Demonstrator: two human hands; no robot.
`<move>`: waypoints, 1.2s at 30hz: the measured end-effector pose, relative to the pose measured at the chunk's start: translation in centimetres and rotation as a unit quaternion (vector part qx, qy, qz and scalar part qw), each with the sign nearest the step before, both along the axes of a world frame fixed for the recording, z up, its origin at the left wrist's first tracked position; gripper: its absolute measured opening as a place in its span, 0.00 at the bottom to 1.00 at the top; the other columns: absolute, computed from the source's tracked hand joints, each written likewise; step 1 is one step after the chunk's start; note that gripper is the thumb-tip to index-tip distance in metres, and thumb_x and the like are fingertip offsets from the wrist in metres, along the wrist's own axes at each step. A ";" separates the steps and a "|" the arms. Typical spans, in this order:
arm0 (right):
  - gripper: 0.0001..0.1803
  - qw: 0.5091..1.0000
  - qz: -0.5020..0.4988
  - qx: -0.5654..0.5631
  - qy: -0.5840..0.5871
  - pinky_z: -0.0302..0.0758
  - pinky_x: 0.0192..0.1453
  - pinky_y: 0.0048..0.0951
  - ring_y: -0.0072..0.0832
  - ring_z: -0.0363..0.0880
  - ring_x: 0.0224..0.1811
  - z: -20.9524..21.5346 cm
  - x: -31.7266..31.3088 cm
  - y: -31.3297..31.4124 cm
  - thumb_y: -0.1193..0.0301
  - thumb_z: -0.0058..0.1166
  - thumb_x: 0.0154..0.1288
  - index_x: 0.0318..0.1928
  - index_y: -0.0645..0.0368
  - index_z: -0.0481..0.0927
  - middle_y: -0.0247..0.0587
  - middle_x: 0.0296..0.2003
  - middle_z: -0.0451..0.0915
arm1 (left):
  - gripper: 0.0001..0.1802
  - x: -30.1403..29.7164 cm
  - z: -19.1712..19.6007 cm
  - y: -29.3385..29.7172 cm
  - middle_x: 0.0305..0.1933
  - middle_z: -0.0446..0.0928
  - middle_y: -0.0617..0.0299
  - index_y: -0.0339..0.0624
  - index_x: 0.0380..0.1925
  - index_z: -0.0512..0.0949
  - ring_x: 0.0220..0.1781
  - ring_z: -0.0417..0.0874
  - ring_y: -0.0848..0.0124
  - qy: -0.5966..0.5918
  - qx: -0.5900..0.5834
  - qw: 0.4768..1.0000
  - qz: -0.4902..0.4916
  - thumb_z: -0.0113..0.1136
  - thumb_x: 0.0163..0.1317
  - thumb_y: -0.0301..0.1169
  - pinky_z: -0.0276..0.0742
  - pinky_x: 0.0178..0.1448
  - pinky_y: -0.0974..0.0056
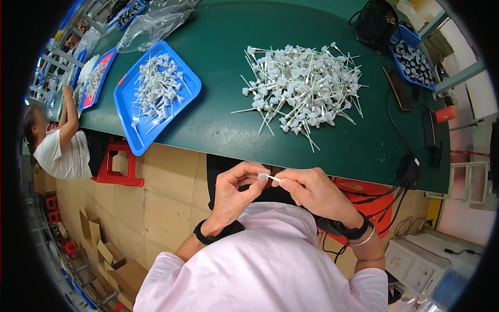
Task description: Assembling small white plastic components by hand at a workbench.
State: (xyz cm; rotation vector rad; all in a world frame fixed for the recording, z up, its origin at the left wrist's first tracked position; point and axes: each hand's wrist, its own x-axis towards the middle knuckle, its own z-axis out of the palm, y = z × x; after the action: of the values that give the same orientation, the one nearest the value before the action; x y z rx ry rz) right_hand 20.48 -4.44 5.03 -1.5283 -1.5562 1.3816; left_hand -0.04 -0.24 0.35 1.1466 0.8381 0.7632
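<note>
A small white stick part (268,178) is sitting pinched between the fingers of both hands, its capped end at the left hand (235,191), its thin stem running rightward into the right hand (312,191). Its long axis is lying roughly level. Beyond the fingers, a pile of like parts (304,83) is resting on the green worktop (228,31).

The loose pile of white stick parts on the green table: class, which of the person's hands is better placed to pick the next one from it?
Probably the right hand. The pile lies ahead and right of centre, so it is nearer that hand. Both hands pinch one small white part, and the left hand could keep that grip.
</note>
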 end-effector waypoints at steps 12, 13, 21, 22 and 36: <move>0.11 0.983 0.054 0.117 -0.134 0.73 0.31 0.47 0.55 0.79 0.27 0.6 -0.7 -0.1 0.72 0.48 0.74 0.36 0.66 0.77 0.57 0.24 0.79 | 0.08 0.0 -0.2 -0.2 0.45 0.83 0.58 0.30 0.43 0.81 0.46 0.84 0.74 0.011 -0.003 1.000 0.016 0.64 0.64 0.19 0.79 0.55 0.69; 0.11 0.979 0.056 0.130 -0.145 0.73 0.30 0.48 0.55 0.79 0.26 0.6 -0.8 -0.1 0.72 0.48 0.73 0.34 0.66 0.76 0.58 0.23 0.79 | 0.08 0.0 -0.3 -0.2 0.45 0.83 0.58 0.30 0.43 0.81 0.45 0.84 0.74 0.009 -0.006 1.000 0.017 0.64 0.64 0.19 0.79 0.55 0.69; 0.12 0.987 0.083 0.087 -0.104 0.72 0.31 0.48 0.57 0.79 0.28 0.9 -0.4 0.3 0.73 0.48 0.73 0.33 0.69 0.75 0.61 0.24 0.78 | 0.08 0.0 -0.5 -0.5 0.46 0.82 0.56 0.30 0.43 0.81 0.46 0.84 0.73 0.008 0.015 1.000 0.019 0.64 0.63 0.18 0.79 0.56 0.68; 0.12 0.990 0.083 0.073 -0.087 0.72 0.31 0.48 0.57 0.79 0.28 0.9 -0.3 0.4 0.73 0.48 0.73 0.33 0.69 0.75 0.61 0.25 0.78 | 0.08 -0.1 -0.5 -0.5 0.46 0.82 0.56 0.30 0.43 0.81 0.46 0.84 0.73 0.013 0.020 1.000 0.019 0.64 0.63 0.18 0.79 0.56 0.68; 0.11 0.989 0.067 0.070 -0.110 0.69 0.28 0.47 0.56 0.76 0.24 2.5 0.7 0.1 0.71 0.47 0.75 0.41 0.68 0.75 0.59 0.22 0.77 | 0.07 -0.4 -0.7 -0.3 0.45 0.82 0.56 0.30 0.41 0.81 0.44 0.83 0.73 -0.018 -0.019 0.999 0.028 0.63 0.63 0.18 0.79 0.54 0.68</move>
State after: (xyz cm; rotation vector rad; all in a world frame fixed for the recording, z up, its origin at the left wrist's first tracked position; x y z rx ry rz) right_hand 21.20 -4.38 7.51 -1.5563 -1.8788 1.1770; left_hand -0.48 -0.55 -0.34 1.0756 0.8538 0.8094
